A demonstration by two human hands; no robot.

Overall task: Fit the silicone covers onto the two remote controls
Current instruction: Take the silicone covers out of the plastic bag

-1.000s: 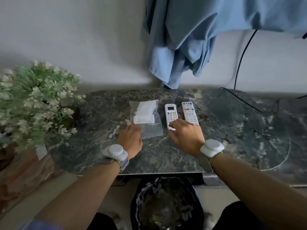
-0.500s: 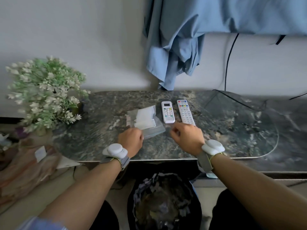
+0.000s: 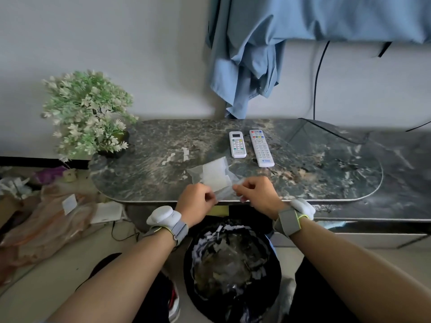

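The left hand (image 3: 197, 201) is curled nearly shut, its fingertips pinching the near left edge of a clear plastic bag (image 3: 213, 177). The right hand (image 3: 255, 194) is curled the same way and pinches the bag's near right edge, so both hands hold it just above the front edge of the tabletop (image 3: 326, 173), close to that edge's middle. The 2 hands are near each other but not touching. Each wrist carries a white device on a grey strap.

Inside the bag sits a folded whitish piece, presumably the silicone covers (image 3: 215, 174); how many there are cannot be told through the blurred plastic. The bag's long axis runs from the hands away toward the back edge, tilted a little to the right.

Beyond the bag, toward the back edge, 2 white remotes lie flat and side by side without touching. The shorter remote (image 3: 237, 144) has a small display at its far end; the longer remote (image 3: 261, 148) lies just right of it, with coloured buttons at its far end. Both have their long axes running front to back, near ends angled slightly rightward. Neither wears a cover.

A potted plant (image 3: 86, 113) stands at the back left corner. A black bin (image 3: 233, 271) sits on the floor below the front edge, between the forearms.
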